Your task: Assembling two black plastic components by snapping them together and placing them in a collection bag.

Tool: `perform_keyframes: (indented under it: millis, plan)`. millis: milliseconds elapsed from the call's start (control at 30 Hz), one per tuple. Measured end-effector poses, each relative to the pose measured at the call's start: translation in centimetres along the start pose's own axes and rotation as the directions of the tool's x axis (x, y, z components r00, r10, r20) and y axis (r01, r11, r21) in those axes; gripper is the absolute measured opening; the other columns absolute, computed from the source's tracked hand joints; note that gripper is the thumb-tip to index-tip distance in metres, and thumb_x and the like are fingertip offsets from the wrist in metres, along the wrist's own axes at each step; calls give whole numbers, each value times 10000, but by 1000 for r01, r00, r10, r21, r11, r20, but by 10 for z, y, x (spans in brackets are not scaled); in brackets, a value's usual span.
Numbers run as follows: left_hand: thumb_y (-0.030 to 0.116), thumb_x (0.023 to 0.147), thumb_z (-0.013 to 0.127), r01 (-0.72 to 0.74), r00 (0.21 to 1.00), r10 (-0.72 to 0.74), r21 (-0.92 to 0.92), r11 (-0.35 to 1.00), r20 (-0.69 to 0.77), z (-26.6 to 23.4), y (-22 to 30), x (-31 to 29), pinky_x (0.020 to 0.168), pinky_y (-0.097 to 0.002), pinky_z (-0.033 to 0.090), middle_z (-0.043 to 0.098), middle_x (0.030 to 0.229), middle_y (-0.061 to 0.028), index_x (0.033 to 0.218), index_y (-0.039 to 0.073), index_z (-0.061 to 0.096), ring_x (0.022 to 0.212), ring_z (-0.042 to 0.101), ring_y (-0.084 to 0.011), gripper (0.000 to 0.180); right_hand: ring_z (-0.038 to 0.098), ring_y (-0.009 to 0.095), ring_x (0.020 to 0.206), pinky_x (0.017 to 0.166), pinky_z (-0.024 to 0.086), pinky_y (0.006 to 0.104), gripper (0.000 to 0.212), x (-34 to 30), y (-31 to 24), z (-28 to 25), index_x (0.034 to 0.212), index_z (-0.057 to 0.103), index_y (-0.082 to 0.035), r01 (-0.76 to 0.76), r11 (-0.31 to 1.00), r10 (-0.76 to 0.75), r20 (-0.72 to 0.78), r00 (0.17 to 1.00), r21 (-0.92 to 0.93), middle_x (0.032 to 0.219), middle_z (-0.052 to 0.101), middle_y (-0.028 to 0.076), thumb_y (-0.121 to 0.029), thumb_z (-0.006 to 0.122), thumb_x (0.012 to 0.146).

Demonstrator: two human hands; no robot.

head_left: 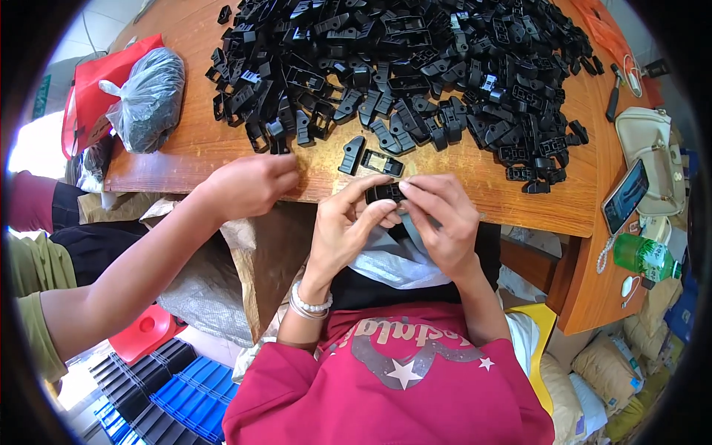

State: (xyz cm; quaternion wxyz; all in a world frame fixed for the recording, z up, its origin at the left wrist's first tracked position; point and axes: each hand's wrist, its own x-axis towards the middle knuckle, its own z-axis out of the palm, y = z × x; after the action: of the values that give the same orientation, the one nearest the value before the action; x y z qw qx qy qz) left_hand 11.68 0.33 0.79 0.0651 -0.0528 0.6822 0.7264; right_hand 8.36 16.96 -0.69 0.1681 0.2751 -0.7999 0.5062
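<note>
Over my lap, just off the table's front edge, my left hand [351, 215] grips a small black plastic housing [386, 193] between thumb and fingers. From the other side, the fingertips of my right hand [439, 215] pinch at the same part; whether they hold a second, smaller piece cannot be made out. On the wooden table [512, 194] in front of my hands lie a loose black wedge-shaped part [351, 155] and an open black frame [383, 162]. Beyond them spreads a large heap of similar black plastic parts [400, 67].
A co-worker's hand [256, 185] reaches to the heap from the left. A tied plastic bag [148, 100] and red bag [96, 93] sit at the left. Along the right lie a hammer [614, 94], phone [625, 196], cream handbag [653, 159] and green bottle [644, 256]. An open sack [248, 274] stands left of me.
</note>
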Motion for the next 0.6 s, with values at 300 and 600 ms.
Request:
perform_keyframes:
  millis: [300, 600]
  plan:
    - [78, 856, 706, 43, 997, -37, 81, 996, -66, 5, 13, -4, 502, -207, 492, 595, 515, -48, 1094, -95, 619, 516, 633, -93, 306, 604, 283, 864, 708, 506, 346, 329, -5, -5, -7, 1015, 693, -18, 60, 998, -60, 0, 998, -30, 997, 642, 109, 43, 723, 693]
    - [-63, 864, 603, -240, 968, 225, 149, 959, 113, 13, 9, -10, 643, -246, 553, 652, 1088, -141, 1222, -32, 543, 755, 707, -179, 365, 638, 246, 853, 728, 508, 310, 296, -8, -13, -15, 1071, 672, 0, -332, 884, 318, 98, 943, 330, 1017, 645, 138, 34, 680, 776]
